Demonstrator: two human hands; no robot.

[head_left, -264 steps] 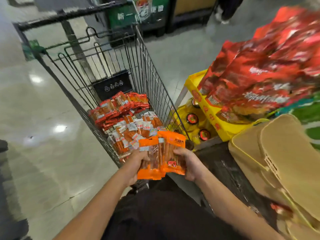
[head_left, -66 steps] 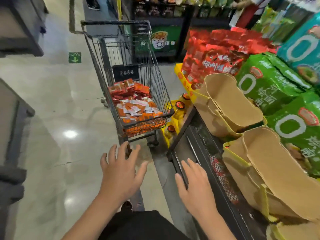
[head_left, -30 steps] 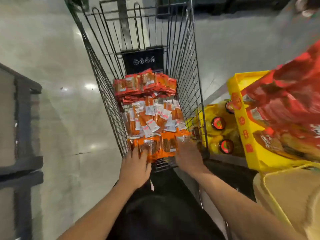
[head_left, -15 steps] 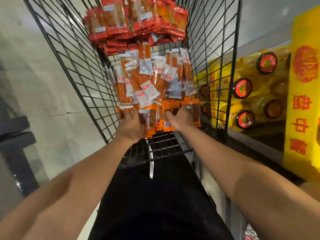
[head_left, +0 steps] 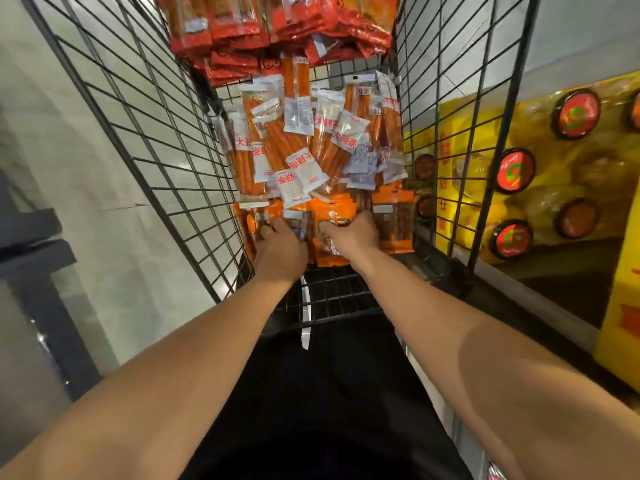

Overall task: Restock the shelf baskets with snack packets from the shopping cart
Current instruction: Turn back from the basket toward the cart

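- Head view, my grip: both my hands are down in the near end of the shopping cart [head_left: 145, 140]. My left hand [head_left: 278, 249] has its fingers curled down onto the orange snack packets [head_left: 332, 220], and my right hand [head_left: 351, 235] does the same just beside it. I judge each is pinching into the stack, though the fingertips are hidden under the wrappers, so how many packets each has I cannot tell.
- Head view, what could go wrong: the wrappers look slick and lie overlapped. If I lift with too shallow a pinch, I expect the bottom ones to slide out and drop back. The loose white-labelled packets [head_left: 304, 147] rest partly on my stack, so pulling up could drag them along or spill them. A packet corner could also snag in the wire side.
- Head view, surface and room: the packets lie on the wire floor of the cart, with red packets [head_left: 277, 26] piled at the far end. Pale polished floor [head_left: 104, 220] shows on the left. On the right, a yellow display [head_left: 620, 306] and bagged goods with round red labels [head_left: 516, 171] sit beside the cart.
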